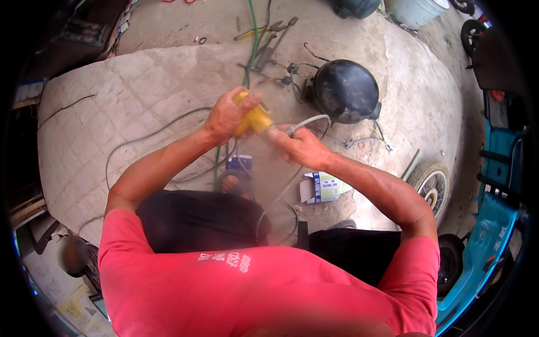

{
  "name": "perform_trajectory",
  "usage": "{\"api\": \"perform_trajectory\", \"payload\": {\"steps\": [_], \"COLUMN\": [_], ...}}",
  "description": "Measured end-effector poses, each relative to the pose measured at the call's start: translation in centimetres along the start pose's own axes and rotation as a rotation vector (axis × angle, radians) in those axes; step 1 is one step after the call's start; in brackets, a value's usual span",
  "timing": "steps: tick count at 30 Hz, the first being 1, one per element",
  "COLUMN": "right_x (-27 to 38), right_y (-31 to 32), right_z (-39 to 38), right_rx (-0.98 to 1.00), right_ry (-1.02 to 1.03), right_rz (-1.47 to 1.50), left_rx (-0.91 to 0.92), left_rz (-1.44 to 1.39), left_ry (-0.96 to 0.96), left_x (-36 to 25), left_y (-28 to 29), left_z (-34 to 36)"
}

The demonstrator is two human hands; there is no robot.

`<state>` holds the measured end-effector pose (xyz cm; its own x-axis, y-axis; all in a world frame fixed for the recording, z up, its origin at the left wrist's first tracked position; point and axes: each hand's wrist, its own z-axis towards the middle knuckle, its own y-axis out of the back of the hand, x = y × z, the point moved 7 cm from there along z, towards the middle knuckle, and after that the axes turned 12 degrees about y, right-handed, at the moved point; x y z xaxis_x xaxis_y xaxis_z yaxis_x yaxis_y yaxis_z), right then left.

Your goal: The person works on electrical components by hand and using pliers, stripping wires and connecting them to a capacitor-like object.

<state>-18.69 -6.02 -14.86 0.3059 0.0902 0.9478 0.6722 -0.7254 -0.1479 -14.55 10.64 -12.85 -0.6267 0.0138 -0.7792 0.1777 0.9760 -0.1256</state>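
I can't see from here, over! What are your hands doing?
Left hand gripping yellow plug. Right hand pinching grey cable at the plug's end. Black compressor on the ground beyond, clear of both hands.

The left hand (227,115) covers most of the yellow plug (254,119), so its shape cannot be told. The right hand (300,147) hides where the grey cable (307,121) ends. The tools (268,39) on the floor are too small to identify, and the teal vehicle (494,224) is cut off by the edge
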Motion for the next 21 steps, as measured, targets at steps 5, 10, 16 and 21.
{"api": "perform_trajectory", "payload": {"steps": [5, 10, 16, 21], "right_x": [-0.9, -0.5, -1.1, -1.3], "right_y": [-0.1, -0.1, 0.0, -0.3], "right_z": [0.0, -0.6, -1.3, -1.3], "right_rx": [-0.007, 0.018, 0.017, 0.103], "right_ry": [0.028, -0.031, -0.119, -0.145], "right_rz": [0.044, 0.010, -0.068, -0.121], "left_rx": [0.041, 0.072, 0.103, 0.085], "left_rz": [0.005, 0.017, 0.042, 0.052], "left_ry": [0.035, 0.014, 0.008, 0.026], "left_x": [0.3, 0.5, 0.8, 1.1], "left_y": [-0.1, -0.7, -1.0, -0.5], "left_z": [0.2, -0.3, -0.2, -0.1]}}
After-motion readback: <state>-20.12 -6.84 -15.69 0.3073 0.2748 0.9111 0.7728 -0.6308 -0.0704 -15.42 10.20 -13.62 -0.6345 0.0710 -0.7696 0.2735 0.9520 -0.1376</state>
